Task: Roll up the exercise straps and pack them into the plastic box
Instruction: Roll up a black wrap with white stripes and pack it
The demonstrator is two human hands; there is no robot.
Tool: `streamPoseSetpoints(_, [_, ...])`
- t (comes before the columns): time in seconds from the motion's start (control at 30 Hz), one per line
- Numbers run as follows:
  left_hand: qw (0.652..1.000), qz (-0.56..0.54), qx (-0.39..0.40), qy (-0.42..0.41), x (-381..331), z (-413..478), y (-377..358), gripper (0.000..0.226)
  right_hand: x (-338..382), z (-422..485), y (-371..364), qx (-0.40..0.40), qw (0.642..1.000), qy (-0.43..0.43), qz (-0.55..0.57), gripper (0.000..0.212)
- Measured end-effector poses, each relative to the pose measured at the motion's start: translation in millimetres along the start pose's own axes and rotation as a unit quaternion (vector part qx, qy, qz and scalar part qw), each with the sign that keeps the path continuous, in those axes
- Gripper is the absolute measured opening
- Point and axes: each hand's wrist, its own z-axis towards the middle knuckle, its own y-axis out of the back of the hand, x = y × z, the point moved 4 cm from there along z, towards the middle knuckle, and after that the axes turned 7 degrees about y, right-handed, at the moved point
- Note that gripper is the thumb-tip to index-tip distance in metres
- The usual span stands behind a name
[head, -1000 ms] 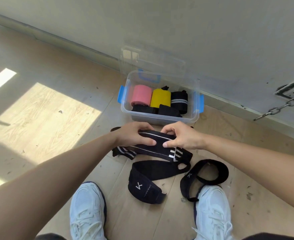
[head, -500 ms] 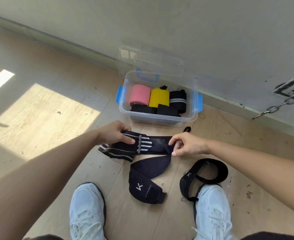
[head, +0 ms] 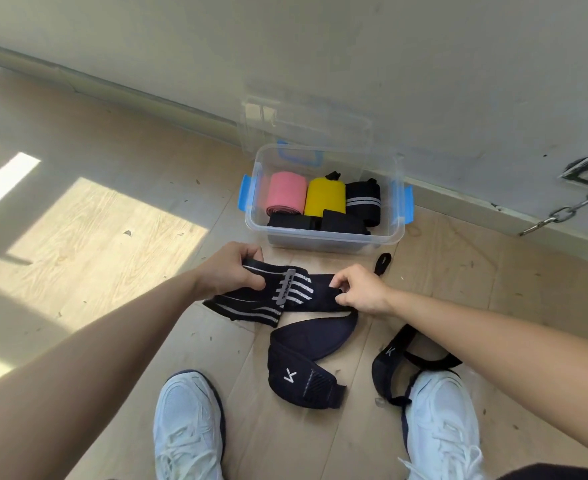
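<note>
Now the striped strap (head: 297,293), bunched earlier, is stretched before the plastic box (head: 320,241), pinched by left hand (head: 232,271) and right hand (head: 362,289), apparently for rolling.

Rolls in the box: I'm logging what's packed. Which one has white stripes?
The black roll at the right end of the plastic box, next to the yellow roll. The pink roll and the front black rolls show no stripes.

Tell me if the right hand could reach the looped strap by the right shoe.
Probably yes: the looped strap lies near the right hand, nothing between them. But that hand pinches the striped strap and must release it first.
</note>
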Motion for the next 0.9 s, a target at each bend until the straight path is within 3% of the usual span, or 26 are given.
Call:
streamPoseSetpoints(0.07, [1.0, 0.027, -0.004, 0.007, 7, 3, -2, 0.031, 3, -3, 2, -0.007, 0.999, 0.025, 0.024, 0.015])
streamPoseSetpoints(0.17, [0.98, 0.187, -0.046, -0.039, 2, 11, -9, 0.074, 10, -7, 3, 0.001, 0.996, 0.072, 0.048, 0.011])
streamPoseSetpoints(0.23, [0.945, 0.303, -0.068, -0.107, -11, 13, -21, 0.088, 18, -9, 3, 0.013, 0.994, 0.092, 0.057, 0.013])
streamPoseSetpoints(0.33, [0.9, 0.398, -0.018, -0.179, -18, 18, -50, 0.075, 31, -15, 2, 0.007, 0.988, 0.119, 0.101, 0.016])
streamPoseSetpoints(0.43, [0.877, 0.444, 0.033, -0.181, -14, 20, -68, 0.038, 37, -25, 0, -0.012, 0.984, 0.119, 0.132, 0.016])
streamPoseSetpoints(0.5, [0.884, 0.433, 0.026, -0.175, -11, 19, -65, 0.022, 27, -30, 1, -0.011, 0.99, 0.107, 0.096, 0.017])
streamPoseSetpoints(0.63, [0.922, 0.365, -0.005, -0.128, 1, 18, -44, 0.032, -14, -39, 11, 0.063, 0.998, 0.02, -0.021, 0.019])
streamPoseSetpoints(0.77, [0.929, 0.342, -0.072, -0.12, 2, 19, -35, 0.042, -40, -37, 44, -0.093, 0.985, -0.021, -0.144, 0.015])
streamPoseSetpoints(0.9, [0.959, 0.252, -0.088, -0.093, 10, 19, -29, 0.042, -38, -23, 39, -0.031, 0.978, 0.012, -0.208, 0.061])
